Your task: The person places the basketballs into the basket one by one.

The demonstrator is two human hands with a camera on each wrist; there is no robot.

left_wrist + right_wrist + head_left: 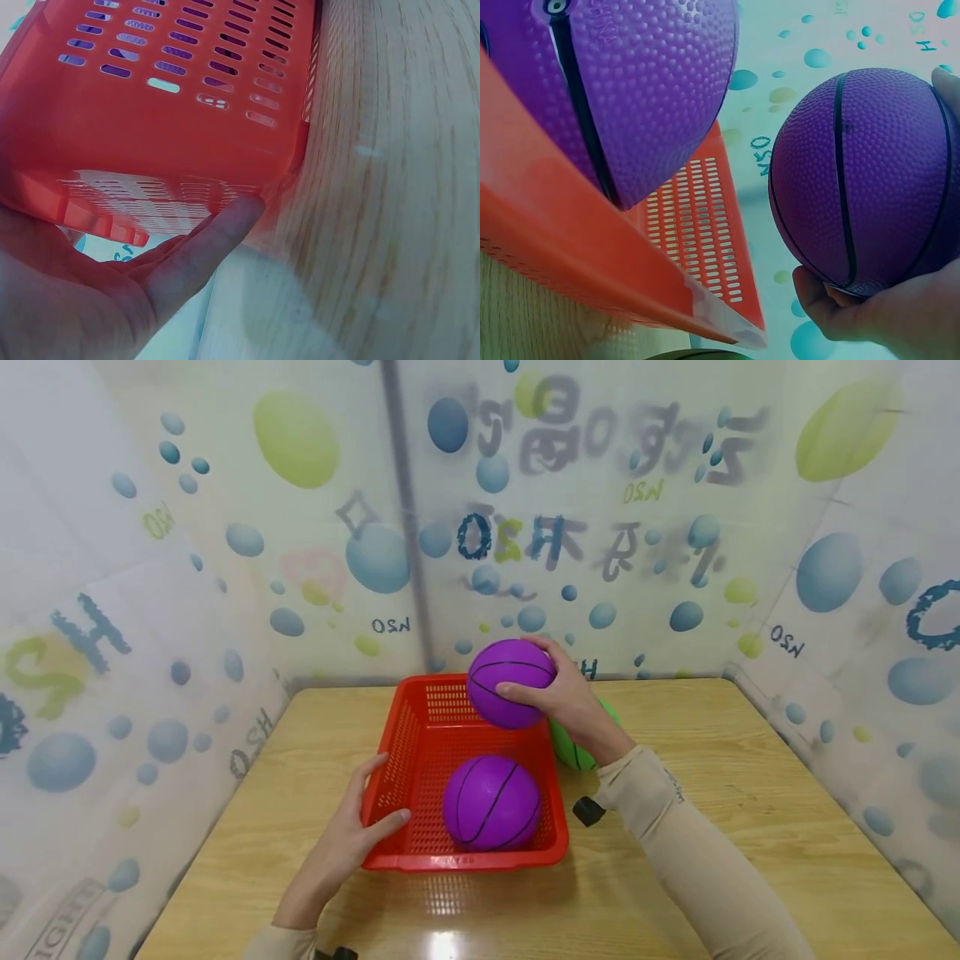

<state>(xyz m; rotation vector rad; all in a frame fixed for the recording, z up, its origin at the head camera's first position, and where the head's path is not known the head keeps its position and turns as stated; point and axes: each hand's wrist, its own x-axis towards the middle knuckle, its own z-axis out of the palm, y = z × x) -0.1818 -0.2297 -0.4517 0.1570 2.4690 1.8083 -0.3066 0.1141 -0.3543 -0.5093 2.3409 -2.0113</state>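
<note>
Purple ball, one — pinched between thumb and fingers of my right hand, over the far right part of the basket, seemingly raised to stay off the rim. Red basket, one — left wall gripped by my left hand, probably for steadiness. Second purple ball, inside, near right; red floor shows left and behind. Green ball, just outside the right wall, crowding that edge.

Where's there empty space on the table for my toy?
The wooden table is bare right of the green ball, between the right sleeve and right wall. Another bare patch lies between the red basket and left wall, beyond the left hand. It's crowded along the basket's right side, where the green ball sits partly hidden behind the right hand.
</note>
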